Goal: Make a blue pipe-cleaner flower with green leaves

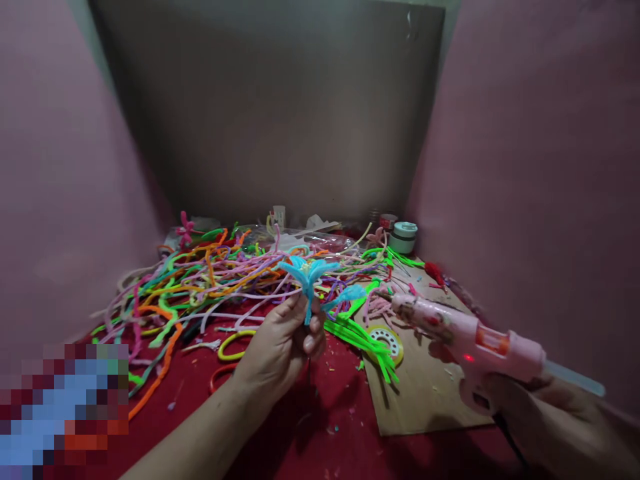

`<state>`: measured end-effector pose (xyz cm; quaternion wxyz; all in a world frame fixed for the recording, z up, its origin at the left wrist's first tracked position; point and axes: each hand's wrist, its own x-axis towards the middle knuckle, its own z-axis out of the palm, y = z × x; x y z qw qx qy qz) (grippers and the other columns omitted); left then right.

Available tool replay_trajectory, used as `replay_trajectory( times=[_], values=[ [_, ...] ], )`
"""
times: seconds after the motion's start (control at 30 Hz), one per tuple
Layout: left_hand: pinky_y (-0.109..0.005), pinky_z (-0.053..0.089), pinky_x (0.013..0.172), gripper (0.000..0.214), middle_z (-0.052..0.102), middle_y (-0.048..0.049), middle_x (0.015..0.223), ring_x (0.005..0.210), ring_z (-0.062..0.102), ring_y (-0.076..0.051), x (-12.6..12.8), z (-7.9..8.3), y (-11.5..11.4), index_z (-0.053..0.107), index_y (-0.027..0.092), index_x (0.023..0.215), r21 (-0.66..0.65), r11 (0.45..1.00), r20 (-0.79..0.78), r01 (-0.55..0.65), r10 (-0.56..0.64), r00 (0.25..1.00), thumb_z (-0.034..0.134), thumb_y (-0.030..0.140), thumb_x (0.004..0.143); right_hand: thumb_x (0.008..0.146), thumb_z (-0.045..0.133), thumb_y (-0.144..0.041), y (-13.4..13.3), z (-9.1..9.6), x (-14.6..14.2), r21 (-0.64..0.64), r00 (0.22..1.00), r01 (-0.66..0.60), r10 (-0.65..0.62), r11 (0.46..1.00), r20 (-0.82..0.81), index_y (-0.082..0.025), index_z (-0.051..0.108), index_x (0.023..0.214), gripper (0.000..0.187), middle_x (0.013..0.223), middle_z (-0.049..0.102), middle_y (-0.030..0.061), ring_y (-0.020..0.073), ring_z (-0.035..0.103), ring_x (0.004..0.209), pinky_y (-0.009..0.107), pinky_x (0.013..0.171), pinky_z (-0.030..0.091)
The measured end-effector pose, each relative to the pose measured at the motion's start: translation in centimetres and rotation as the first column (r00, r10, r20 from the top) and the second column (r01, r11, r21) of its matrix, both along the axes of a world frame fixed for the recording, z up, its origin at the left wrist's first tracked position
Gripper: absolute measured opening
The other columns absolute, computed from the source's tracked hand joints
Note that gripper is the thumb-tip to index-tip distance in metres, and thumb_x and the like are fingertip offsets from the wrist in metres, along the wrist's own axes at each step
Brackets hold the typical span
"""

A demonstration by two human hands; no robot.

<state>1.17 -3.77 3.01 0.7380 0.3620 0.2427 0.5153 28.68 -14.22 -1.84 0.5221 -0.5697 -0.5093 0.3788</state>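
Head view, the only one: two hands, one blue flower, one glue gun, one tape roll, one sheet of cardboard, one mint jar at the back. Also two curved handle-like bits, a yellow loop and a red loop. The fuzzy stems piled behind are way too tangled to count, same for the green bunch lying partly over the tape roll.

The left hand is pinching the blue flower by its stem, fingertips and thumb closed on it, pretty much mid-scene above the red cloth. It's upright, light blue and fluffy, petals fanned out around a pale yellowish centre. Can't get a solid petal count. A blue petal-shaped piece sticks out to its right; can't tell if it's attached.

The right hand has a grip on the pink glue gun, red light lit, nozzle aimed left and near that piece, seemingly not touching.

Room-wise: pink walls hem in both sides, a dark panel closes off the back, and the pile crowds the left and rear. The cardboard's near edge sits on the cloth, with only little scraps between the hands down front.
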Motion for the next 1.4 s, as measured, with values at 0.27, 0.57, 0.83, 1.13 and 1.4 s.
replay_trajectory(
  times=[0.27,0.57,0.83,1.13,1.4],
  values=[
    [-0.018,0.031,0.042,0.012,0.047,0.0038,0.055,0.040,0.037,-0.005,-2.1,1.5,1.2,0.051,0.015,0.071,0.090,0.979,0.059,-0.183,0.179,0.982,0.061,0.020,0.077,0.067,0.067,-0.047,5.5,5.6,-6.3,0.063,0.967,-0.241,0.245,0.968,-0.067,-0.021,0.070,0.074,0.026,0.063,0.059,0.0049,0.0178,0.050,0.057,0.029,0.050,0.042],
    [-0.017,0.028,0.040,0.009,0.046,0.0034,0.054,0.039,0.036,-0.004,-3.7,1.4,2.9,0.054,0.015,0.071,0.114,0.962,0.100,-0.248,0.238,0.966,0.057,0.019,0.079,0.072,0.063,-0.048,9.3,5.8,-8.7,0.129,0.916,-0.379,0.391,0.916,-0.092,-0.021,0.068,0.075,0.028,0.053,0.048,0.0027,0.0142,0.041,0.046,0.028,0.041,0.031],
    [-0.018,0.028,0.040,0.008,0.047,0.0033,0.055,0.039,0.037,-0.005,-3.2,1.1,2.8,0.053,0.015,0.070,0.120,0.965,0.086,-0.233,0.224,0.971,0.058,0.015,0.076,0.069,0.065,-0.048,9.2,5.1,-8.3,0.110,0.912,-0.368,0.382,0.923,-0.149,-0.021,0.065,0.066,0.027,0.050,0.047,0.0020,0.0138,0.040,0.043,0.027,0.040,0.029],
    [-0.018,0.027,0.040,0.009,0.048,0.0028,0.054,0.039,0.038,-0.004,-3.0,1.0,2.8,0.055,0.014,0.070,0.109,0.963,0.084,-0.245,0.237,0.968,0.063,0.017,0.074,0.066,0.066,-0.052,9.0,5.2,-8.4,0.045,0.918,-0.366,0.369,0.929,-0.143,-0.022,0.070,0.082,0.034,0.057,0.056,0.0050,0.0151,0.044,0.043,0.028,0.039,0.031],
    [-0.017,0.027,0.040,0.007,0.048,0.0023,0.054,0.039,0.038,-0.004,-3.1,1.0,2.8,0.056,0.014,0.070,0.097,0.964,0.083,-0.249,0.241,0.967,0.059,0.016,0.076,0.065,0.068,-0.050,8.9,5.1,-8.3,0.050,0.923,-0.350,0.353,0.936,-0.151,-0.022,0.069,0.073,0.030,0.050,0.050,0.0022,0.0133,0.041,0.043,0.027,0.039,0.029]
  ],
)
